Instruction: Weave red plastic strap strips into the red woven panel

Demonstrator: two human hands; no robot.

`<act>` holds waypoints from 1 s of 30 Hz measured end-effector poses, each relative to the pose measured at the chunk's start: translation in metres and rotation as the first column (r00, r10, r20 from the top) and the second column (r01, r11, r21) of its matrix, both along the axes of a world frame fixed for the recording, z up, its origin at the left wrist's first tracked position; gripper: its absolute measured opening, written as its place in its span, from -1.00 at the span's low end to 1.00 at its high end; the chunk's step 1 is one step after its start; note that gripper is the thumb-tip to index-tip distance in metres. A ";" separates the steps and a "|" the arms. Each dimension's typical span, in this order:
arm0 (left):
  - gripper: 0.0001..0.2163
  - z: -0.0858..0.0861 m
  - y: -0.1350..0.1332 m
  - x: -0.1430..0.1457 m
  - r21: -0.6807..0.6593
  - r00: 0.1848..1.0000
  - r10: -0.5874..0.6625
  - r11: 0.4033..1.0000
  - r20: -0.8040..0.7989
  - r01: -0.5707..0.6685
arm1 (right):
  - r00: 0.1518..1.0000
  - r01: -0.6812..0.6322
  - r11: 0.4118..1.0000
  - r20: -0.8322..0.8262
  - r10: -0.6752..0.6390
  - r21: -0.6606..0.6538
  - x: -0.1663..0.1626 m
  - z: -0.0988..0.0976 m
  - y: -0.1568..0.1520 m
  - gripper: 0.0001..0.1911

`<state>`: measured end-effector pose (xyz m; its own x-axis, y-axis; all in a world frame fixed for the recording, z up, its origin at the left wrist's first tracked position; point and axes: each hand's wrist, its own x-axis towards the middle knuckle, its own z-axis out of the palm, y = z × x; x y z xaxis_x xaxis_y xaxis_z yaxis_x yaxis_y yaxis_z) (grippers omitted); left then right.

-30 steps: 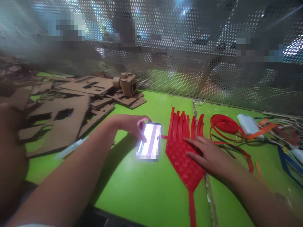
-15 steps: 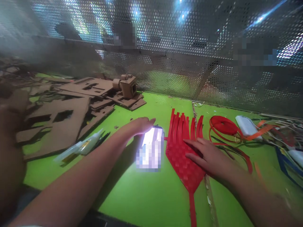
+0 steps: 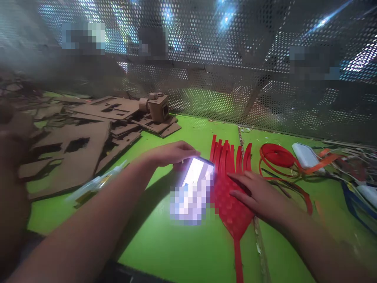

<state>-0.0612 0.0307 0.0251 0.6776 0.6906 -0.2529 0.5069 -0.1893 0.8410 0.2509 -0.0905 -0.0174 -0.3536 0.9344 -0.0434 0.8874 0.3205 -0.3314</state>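
Observation:
My left hand [image 3: 171, 154] grips the far end of a lit smartphone [image 3: 196, 184] and has it tilted up off the green table [image 3: 165, 243]. My right hand [image 3: 259, 196] lies flat with fingers spread on a red woven strip piece [image 3: 228, 204]. That piece has loose strip ends fanning toward the mesh and a long tail running toward me. The phone's right edge overlaps the weave's left side.
Brown cardboard cut-outs [image 3: 76, 137] and a small cardboard model [image 3: 157, 106] lie at the left. A red strap coil [image 3: 277, 155], a white device [image 3: 306, 156], and orange and blue straps sit at the right. A perforated metal screen [image 3: 206, 70] walls the back. A clear tube [image 3: 94, 182] lies near my left forearm.
My left hand went from tapping the phone's screen to gripping its far end, lifting and shifting it right onto the weave's edge. My right hand stayed on the weave.

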 end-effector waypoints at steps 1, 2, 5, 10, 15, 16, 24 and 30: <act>-0.58 0.001 -0.001 0.000 0.005 0.999 -0.022 1.000 0.039 0.022 | 1.000 -0.002 1.000 0.000 0.002 0.004 0.000 0.000 0.000 -0.39; -0.59 0.001 -0.002 0.000 0.015 0.996 -0.042 0.999 0.080 0.041 | 1.000 -0.004 1.000 0.001 0.004 0.008 0.000 0.000 0.000 -0.40; -0.65 0.002 -0.002 0.001 0.075 0.971 -0.061 0.996 0.229 0.045 | 1.000 -0.005 1.000 0.006 0.005 0.002 0.000 0.000 0.000 -0.39; -0.73 0.000 0.001 0.000 0.140 0.887 0.008 0.987 0.462 -0.082 | 1.000 0.007 1.000 0.011 -0.007 -0.011 0.000 0.001 -0.001 -0.38; -0.71 0.001 0.002 -0.003 0.152 0.859 -0.008 0.985 0.512 -0.082 | 1.000 0.006 1.000 0.007 -0.006 -0.008 0.000 0.001 -0.001 -0.36; -0.70 0.002 0.001 -0.003 0.154 0.857 -0.014 0.985 0.515 -0.077 | 1.000 0.005 1.000 0.003 -0.005 -0.011 0.000 0.001 -0.001 -0.36; -0.66 0.002 0.009 -0.008 0.176 0.955 0.115 0.970 0.273 -0.167 | 1.000 0.010 1.000 0.024 -0.010 -0.014 -0.001 0.004 -0.001 -0.37; -0.56 -0.015 0.017 -0.004 0.328 0.902 0.342 0.911 -0.265 -0.249 | 0.999 0.010 1.000 0.033 -0.009 -0.021 0.001 -0.001 0.000 -0.35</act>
